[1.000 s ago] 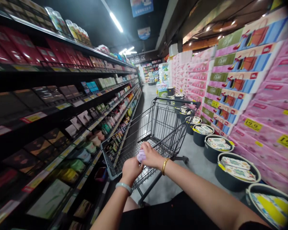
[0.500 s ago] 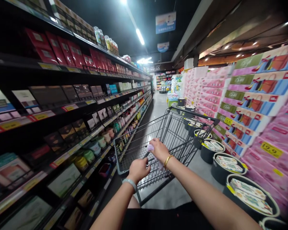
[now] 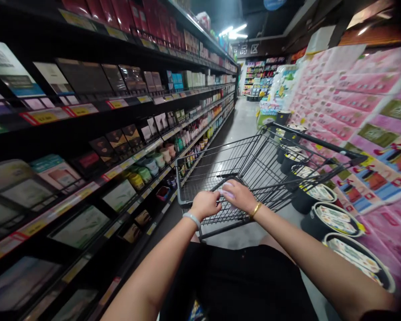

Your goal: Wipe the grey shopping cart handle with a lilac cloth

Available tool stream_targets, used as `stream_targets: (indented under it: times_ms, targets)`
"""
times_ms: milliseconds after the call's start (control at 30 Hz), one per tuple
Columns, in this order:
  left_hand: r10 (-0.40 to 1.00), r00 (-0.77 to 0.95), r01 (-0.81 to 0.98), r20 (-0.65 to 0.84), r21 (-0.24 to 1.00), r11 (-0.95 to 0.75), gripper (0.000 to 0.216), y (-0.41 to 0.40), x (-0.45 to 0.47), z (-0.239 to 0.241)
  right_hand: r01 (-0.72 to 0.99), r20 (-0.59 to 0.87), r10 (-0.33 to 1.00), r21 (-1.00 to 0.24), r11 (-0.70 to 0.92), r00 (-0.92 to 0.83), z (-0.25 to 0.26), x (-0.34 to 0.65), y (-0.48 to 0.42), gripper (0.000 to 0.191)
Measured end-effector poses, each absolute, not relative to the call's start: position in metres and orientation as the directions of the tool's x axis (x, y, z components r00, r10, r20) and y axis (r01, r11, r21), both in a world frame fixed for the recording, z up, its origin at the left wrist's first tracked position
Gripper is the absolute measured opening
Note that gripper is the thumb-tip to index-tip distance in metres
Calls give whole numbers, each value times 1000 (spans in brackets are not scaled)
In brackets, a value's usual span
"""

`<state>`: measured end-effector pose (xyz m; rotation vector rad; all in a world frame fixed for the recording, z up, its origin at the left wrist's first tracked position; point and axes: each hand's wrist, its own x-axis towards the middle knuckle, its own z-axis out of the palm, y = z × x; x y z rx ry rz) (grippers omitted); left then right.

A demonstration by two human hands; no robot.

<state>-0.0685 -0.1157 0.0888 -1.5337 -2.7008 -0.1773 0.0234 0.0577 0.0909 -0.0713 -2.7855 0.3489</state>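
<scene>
Head cam: right grip looks closed on a lilac cloth above the shopping cart; left grip is curled beside it, can't tell if it's pinching, probably close so both reach such a small scrap

the grey floor carries a cart and black tubs.

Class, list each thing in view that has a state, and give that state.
Grey wire shopping cart: standing upright
Pale purple soft cloth: bunched in the right grip
Left grip: partly curled
Round black buckets: open-topped, holding packets
Long black shelves: stocked
White tube ceiling lights: lit
</scene>
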Motion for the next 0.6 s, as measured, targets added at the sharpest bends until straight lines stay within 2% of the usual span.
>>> stream_targets:
  times_ms: [133,167,200,300,333,367,433,500,533,600]
  targets:
    - [859,-503,864,93,75,498,31,-116,-69,88,245,463,347,-266,932,-816,76,35,60,34]
    - [860,-501,865,93,74,496,32,-116,-69,88,272,470,365,-256,928,-804,76,36,59,32]
    - [861,-500,866,91,74,495,33,-116,-69,88,253,463,333,-227,940,-821,77,37,58,32]
    - [863,-499,866,75,76,494,33,-117,-70,88,87,345,120,-108,990,-931,89,38,69,35]
    - [863,-500,865,69,78,495,33,-118,-71,88,94,294,117,-91,991,-949,95,38,77,38]
    - [863,-502,864,62,79,497,32,-118,-72,89,155,245,172,-88,984,-954,101,38,86,42]
    - [861,-507,861,51,85,502,30,-116,-72,90,375,160,388,-106,921,-907,108,36,97,51]
    - [854,-519,853,42,93,514,31,-109,-69,91,524,136,537,-124,843,-832,110,31,94,58]
    - [849,-527,847,43,98,522,33,-104,-66,92,537,148,552,-130,833,-821,108,28,87,60]
    - [835,-547,835,57,111,539,39,-93,-58,92,476,213,493,-129,870,-844,104,22,71,60]
